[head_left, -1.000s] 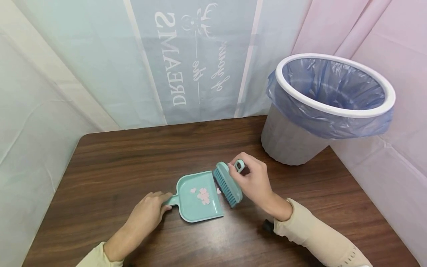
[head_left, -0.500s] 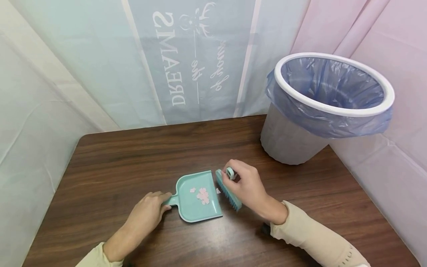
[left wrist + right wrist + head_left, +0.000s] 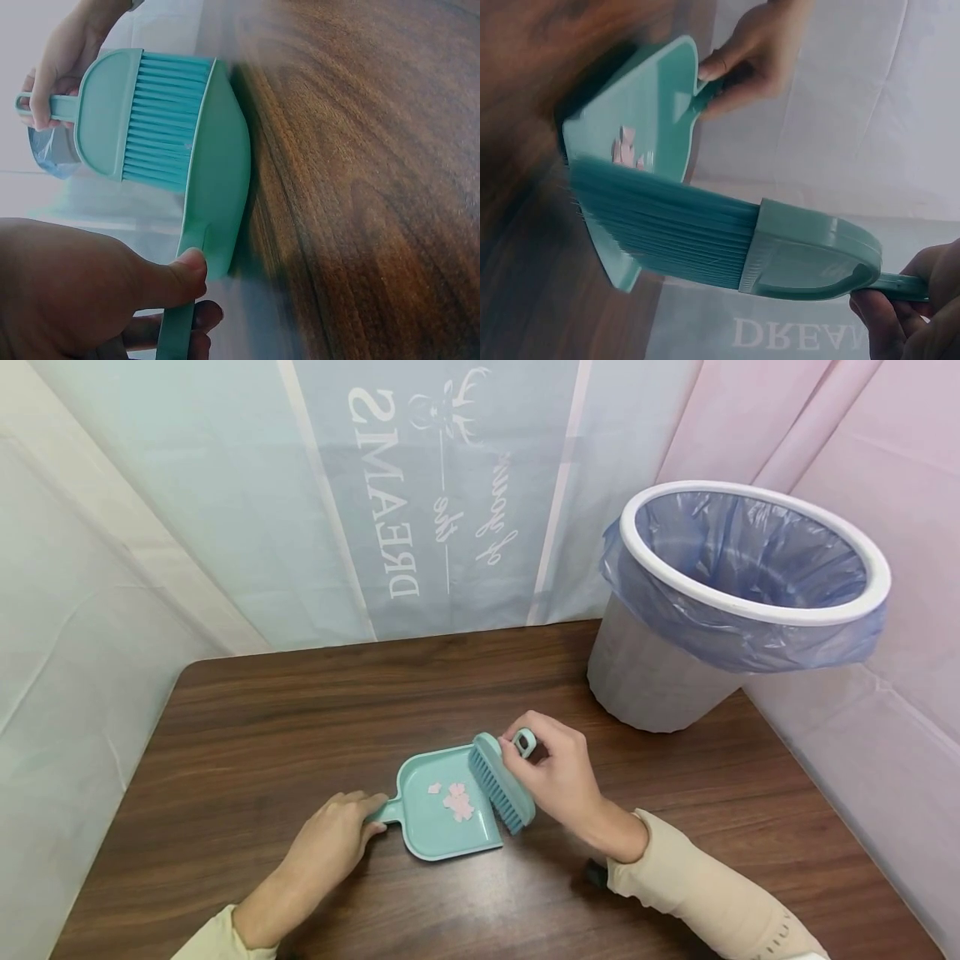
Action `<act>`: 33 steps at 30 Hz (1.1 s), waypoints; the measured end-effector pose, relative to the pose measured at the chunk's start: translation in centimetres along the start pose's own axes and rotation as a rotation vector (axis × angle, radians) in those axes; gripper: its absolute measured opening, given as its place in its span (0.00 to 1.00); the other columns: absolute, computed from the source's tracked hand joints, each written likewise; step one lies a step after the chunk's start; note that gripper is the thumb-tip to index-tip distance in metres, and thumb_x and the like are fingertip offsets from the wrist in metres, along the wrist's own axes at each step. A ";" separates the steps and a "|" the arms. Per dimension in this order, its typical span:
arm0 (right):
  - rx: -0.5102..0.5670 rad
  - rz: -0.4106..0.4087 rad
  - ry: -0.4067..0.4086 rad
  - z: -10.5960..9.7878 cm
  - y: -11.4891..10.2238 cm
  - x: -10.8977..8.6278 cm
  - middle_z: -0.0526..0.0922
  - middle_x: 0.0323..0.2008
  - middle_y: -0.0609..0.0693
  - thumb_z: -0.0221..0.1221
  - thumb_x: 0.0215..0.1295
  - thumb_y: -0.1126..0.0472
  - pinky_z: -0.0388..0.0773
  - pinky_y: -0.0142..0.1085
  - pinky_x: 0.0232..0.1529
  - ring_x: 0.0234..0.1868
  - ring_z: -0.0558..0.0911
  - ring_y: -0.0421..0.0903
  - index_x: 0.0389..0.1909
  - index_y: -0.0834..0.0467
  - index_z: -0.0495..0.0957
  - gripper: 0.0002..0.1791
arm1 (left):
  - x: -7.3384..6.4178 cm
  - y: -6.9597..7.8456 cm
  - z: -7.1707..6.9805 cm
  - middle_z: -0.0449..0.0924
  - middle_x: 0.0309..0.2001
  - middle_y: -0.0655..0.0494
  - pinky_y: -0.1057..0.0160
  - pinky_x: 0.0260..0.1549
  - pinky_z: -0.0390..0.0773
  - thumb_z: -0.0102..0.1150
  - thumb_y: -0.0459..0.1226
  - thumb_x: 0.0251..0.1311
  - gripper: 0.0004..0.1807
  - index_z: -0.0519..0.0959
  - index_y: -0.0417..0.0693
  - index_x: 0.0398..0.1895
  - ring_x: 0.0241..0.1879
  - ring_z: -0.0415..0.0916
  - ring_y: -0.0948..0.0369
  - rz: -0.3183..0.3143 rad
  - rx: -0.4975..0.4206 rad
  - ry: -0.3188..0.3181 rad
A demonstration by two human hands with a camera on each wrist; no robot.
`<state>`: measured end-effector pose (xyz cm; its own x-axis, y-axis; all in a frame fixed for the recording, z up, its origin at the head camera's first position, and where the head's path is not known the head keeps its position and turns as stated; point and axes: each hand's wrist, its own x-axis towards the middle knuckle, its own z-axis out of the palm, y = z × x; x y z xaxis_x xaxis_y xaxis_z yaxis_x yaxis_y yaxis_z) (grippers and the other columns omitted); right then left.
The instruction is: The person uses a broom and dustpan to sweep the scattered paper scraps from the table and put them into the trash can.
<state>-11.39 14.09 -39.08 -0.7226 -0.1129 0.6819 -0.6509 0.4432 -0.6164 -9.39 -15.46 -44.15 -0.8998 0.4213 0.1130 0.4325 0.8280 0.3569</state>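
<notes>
A teal dustpan (image 3: 435, 839) lies on the brown wooden table, its front edge facing right. Its short handle is gripped by my left hand (image 3: 333, 835), the thumb on top in the left wrist view. Several pale pink paper scraps (image 3: 457, 802) sit in the pan, most of them clustered near the middle. My right hand (image 3: 558, 772) pinches the looped handle of a matching teal hand brush (image 3: 508, 785). In the right wrist view the bristles (image 3: 667, 225) reach over the pan's front lip. Whatever lies beneath the bristles is hidden.
A grey trash bin (image 3: 652, 668) with a white rim and blue plastic liner stands at the table's back right. Pale fabric (image 3: 450, 527) hangs behind the table and along both sides. A small dark object (image 3: 597, 872) shows by the right sleeve.
The brush shifts right and tips upright, then comes left over the pan's front edge. A loose pink scrap by that edge is now out of sight. The dustpan and left hand stay put.
</notes>
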 end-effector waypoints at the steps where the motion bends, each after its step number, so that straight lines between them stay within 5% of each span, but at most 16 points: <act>1: -0.007 0.000 0.003 -0.2 0.1 0.1 0.79 0.25 0.45 0.64 0.56 0.78 0.73 0.27 0.18 0.20 0.73 0.37 0.30 0.55 0.80 0.14 | 0.0 0.0 0.0 0.87 0.41 0.49 0.51 0.44 0.84 0.74 0.33 0.54 0.18 0.86 0.41 0.48 0.40 0.83 0.51 0.002 0.001 0.002; 19: -0.143 0.073 0.017 -3.2 2.5 -0.9 0.78 0.24 0.47 0.67 0.54 0.81 0.73 0.27 0.19 0.20 0.73 0.36 0.30 0.59 0.79 0.14 | -0.3 -0.2 0.1 0.87 0.43 0.48 0.52 0.44 0.84 0.74 0.33 0.54 0.18 0.85 0.41 0.49 0.41 0.83 0.50 0.008 0.007 0.006; 33: -0.320 0.225 0.095 -10.6 4.8 -2.6 0.83 0.25 0.45 0.68 0.62 0.72 0.70 0.23 0.20 0.19 0.74 0.34 0.32 0.57 0.81 0.07 | -0.2 -0.4 0.5 0.87 0.44 0.44 0.45 0.55 0.79 0.74 0.31 0.55 0.17 0.85 0.37 0.48 0.47 0.84 0.48 0.021 -0.012 0.025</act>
<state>-10.13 25.96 -39.61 -0.8043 0.0948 0.5866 -0.3627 0.7038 -0.6109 -9.33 -15.67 -44.72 -0.8915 0.4296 0.1436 0.4512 0.8144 0.3648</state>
